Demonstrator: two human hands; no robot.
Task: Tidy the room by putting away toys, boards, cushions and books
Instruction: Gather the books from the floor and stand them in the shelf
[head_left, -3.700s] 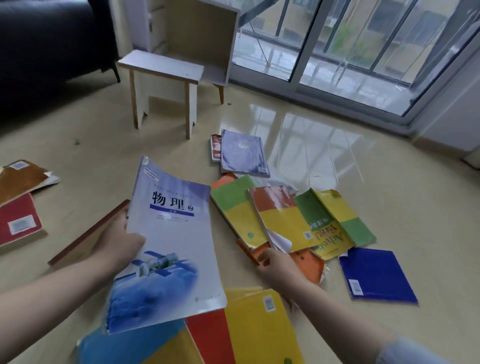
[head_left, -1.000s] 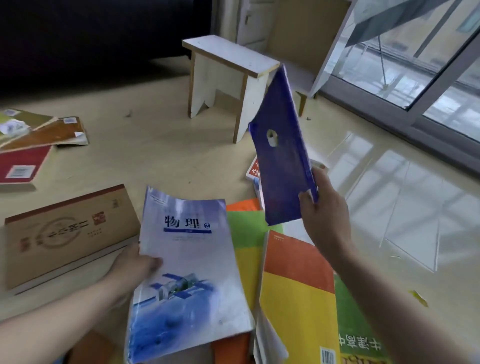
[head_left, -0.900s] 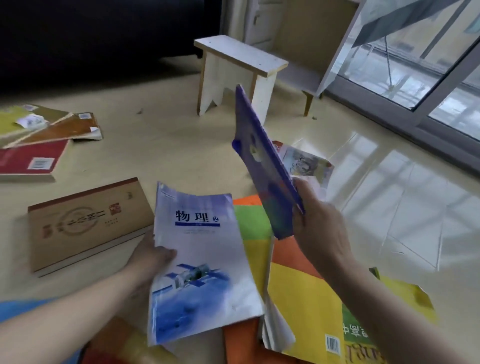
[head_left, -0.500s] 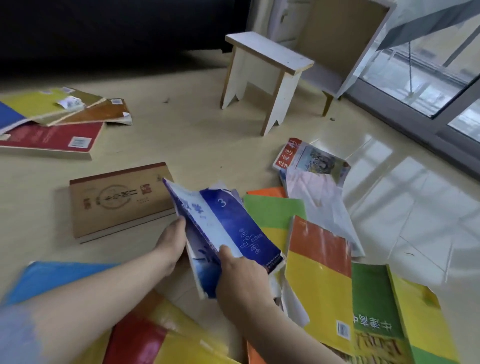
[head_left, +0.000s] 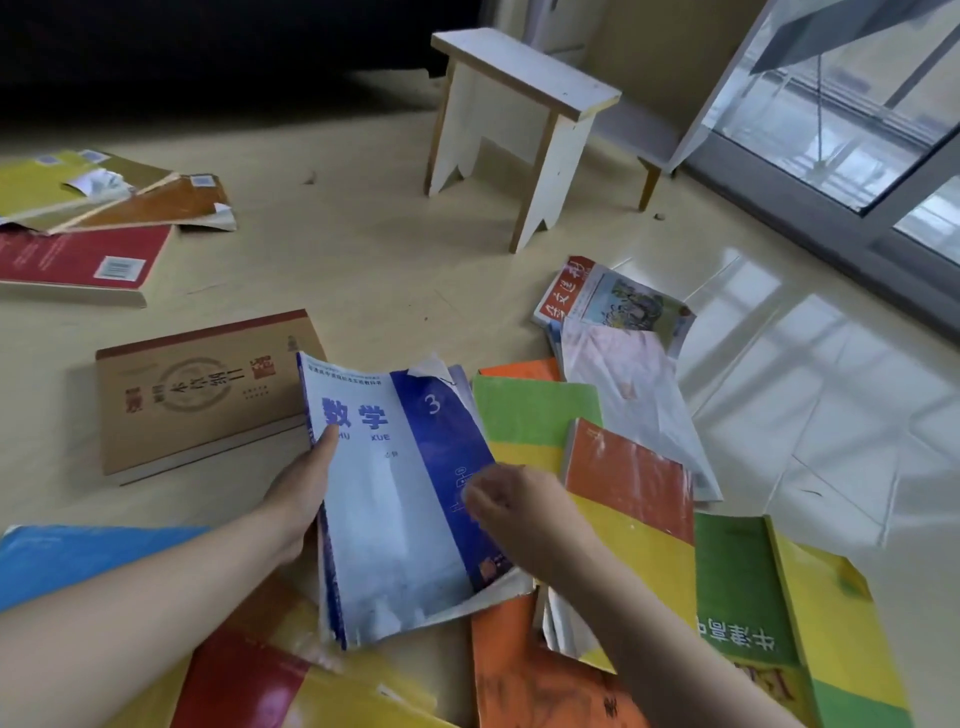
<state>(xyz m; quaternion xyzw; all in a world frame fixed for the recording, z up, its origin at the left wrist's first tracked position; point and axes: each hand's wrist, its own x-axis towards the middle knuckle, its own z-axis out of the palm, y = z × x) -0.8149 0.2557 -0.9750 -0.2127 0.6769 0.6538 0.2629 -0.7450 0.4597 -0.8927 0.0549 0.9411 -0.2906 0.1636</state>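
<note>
A blue and white maths book (head_left: 395, 493) lies on top of the small stack that my left hand (head_left: 301, 488) grips by its left edge, thumb on the cover. My right hand (head_left: 511, 506) hovers blurred over the book's right side, fingers loosely curled, holding nothing that I can see. Many books lie scattered on the floor: a brown thick book (head_left: 202, 395) to the left, green, yellow and orange ones (head_left: 628, 478) to the right, an illustrated magazine (head_left: 618, 301) beyond them.
A white wooden stool (head_left: 519, 119) stands ahead. More books (head_left: 83, 260) lie at the far left. A blue book (head_left: 78, 556) and red and yellow books (head_left: 270, 680) sit under my arms. A sliding glass door (head_left: 857, 119) runs along the right.
My right hand brought the purple-blue book down from the air and laid it on the physics book held by my left hand. It has now let go and rests above the cover.
</note>
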